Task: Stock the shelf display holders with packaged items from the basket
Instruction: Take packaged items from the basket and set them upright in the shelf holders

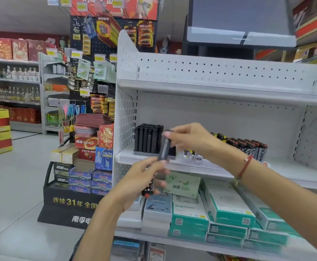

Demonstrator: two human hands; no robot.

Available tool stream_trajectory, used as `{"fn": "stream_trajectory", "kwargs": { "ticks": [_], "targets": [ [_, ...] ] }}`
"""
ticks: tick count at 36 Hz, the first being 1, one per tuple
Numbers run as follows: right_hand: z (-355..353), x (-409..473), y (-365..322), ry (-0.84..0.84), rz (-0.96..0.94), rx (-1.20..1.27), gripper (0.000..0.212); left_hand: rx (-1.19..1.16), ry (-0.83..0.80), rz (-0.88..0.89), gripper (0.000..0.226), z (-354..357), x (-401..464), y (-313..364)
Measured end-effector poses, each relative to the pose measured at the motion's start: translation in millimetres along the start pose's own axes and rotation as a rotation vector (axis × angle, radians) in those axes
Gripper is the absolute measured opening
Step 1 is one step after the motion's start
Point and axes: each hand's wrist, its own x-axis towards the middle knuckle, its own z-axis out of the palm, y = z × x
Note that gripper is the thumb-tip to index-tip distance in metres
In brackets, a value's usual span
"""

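Figure: transfer of 1 slim black packaged item (164, 147) toward the black slotted display holder (148, 138) on the middle shelf (219, 167).

Your right hand (189, 137) pinches the item's top end between thumb and fingertips; the other fingers are loosely curled. Your left hand (144, 180) is curled around a bundle of patterned packaged items (147, 192), and its fingertips steady the lower end of the black item. The item stands nearly upright, tilted slightly, between the 2 hands and just in front of the holder.

Suggested technique: let the left fingertips release only once the right pinch carries the item alone. Bring the lower end over a free slot just beyond your right fingertips, square it with the slot, then lower it straight. Whether a free slot remains cannot be told from this view.

Containers: the holder appears filled with upright black packs of like shape. To the right of your right fingers, a row of dark patterned packs (248, 147) stands on the same shelf, with small white-labelled packs (193, 157) beneath your wrist. Below your hands lie teal-and-white boxes (227, 208). The basket is not in view.
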Motion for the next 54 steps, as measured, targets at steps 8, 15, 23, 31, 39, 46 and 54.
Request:
{"fn": "stream_trajectory", "kwargs": {
  "ticks": [8, 15, 23, 31, 39, 46, 54],
  "targets": [
    [-4, 39, 6, 0.454, -0.198, -0.362, 0.014, -0.293, 0.420, -0.034, 0.029, -11, 14, -14],
    [23, 64, 21, 0.467, -0.176, -0.485, 0.024, -0.463, 0.519, -0.064, 0.029, -15, 18, -14],
    [28, 66, 25, 0.410, -0.204, -0.515, 0.024, -0.826, 0.390, -0.109, 0.021, -17, 16, -4],
    [20, 63, 20, 0.285, -0.250, -0.544, 0.027, -0.831, 0.340, -0.147, 0.021, -15, 21, -6],
    [16, 72, 21, 0.227, -0.260, -0.586, 0.033, -0.770, 0.305, -0.167, 0.020, -16, 21, -5],
    [15, 79, 28, 0.207, -0.206, -0.591, 0.039, -0.766, 0.305, -0.137, 0.019, -18, 16, -3],
    [15, 81, 21, 0.131, -0.228, -0.723, 0.036, -0.736, 0.282, -0.118, 0.013, -20, 16, -3]
  ]
}}
